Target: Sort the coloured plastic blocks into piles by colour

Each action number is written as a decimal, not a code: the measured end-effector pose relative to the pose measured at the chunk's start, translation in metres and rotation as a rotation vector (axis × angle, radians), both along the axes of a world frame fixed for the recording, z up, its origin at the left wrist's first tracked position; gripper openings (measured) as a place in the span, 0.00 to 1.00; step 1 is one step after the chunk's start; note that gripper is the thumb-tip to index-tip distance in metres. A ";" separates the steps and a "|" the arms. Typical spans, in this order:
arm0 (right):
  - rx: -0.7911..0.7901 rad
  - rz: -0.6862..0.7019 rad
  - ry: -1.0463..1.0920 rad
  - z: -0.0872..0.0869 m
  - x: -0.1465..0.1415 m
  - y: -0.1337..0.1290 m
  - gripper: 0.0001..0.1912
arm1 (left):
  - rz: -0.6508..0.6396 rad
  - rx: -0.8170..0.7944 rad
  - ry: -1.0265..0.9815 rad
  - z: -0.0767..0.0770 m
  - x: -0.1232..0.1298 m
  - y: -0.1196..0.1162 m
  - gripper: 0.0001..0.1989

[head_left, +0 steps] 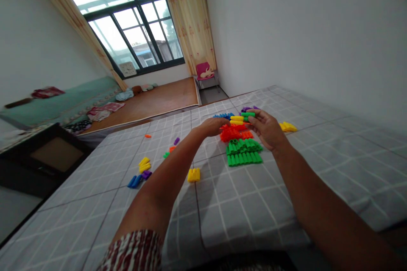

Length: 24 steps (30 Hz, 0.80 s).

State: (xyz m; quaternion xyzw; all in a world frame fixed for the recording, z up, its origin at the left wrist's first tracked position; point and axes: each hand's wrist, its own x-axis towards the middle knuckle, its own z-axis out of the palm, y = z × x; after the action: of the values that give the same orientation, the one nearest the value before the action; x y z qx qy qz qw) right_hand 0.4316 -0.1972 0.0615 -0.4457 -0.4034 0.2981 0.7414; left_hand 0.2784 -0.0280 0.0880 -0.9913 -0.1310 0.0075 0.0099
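Observation:
My right hand (263, 126) has its fingers closed around green pieces (248, 115) above the sorted piles. Beside it, my left hand (213, 127) reaches over the red pile (233, 132) near some yellow pieces (237, 120); its fingertips are partly hidden, so what it holds is unclear. Rows of green tube pieces (244, 153) lie in front of the red ones. Blue pieces (224, 115) and purple pieces (251, 109) sit behind.
On the grey checked cloth (219, 220), yellow pieces (193, 175) lie near the middle and others (288, 127) at the right. Left of my left arm are yellow (144, 164), blue (135, 181) and purple pieces (146, 175). A pink chair (204, 70) stands beyond.

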 end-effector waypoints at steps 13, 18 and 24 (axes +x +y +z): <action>-0.009 0.015 0.058 0.001 -0.005 -0.001 0.18 | 0.066 -0.023 -0.124 0.002 -0.009 -0.006 0.22; -0.018 0.027 0.035 -0.003 -0.005 0.002 0.19 | 0.102 -0.456 -0.491 0.003 -0.021 -0.003 0.17; -0.047 0.066 -0.034 -0.012 -0.014 0.006 0.20 | -0.042 -1.240 -0.653 -0.007 -0.026 -0.046 0.23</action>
State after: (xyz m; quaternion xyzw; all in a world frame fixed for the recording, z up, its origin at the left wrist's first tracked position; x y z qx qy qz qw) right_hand 0.4174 -0.1913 0.0496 -0.4543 -0.4234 0.3243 0.7135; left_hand 0.2527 -0.0739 0.0808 -0.7680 -0.0796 -0.2175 -0.5971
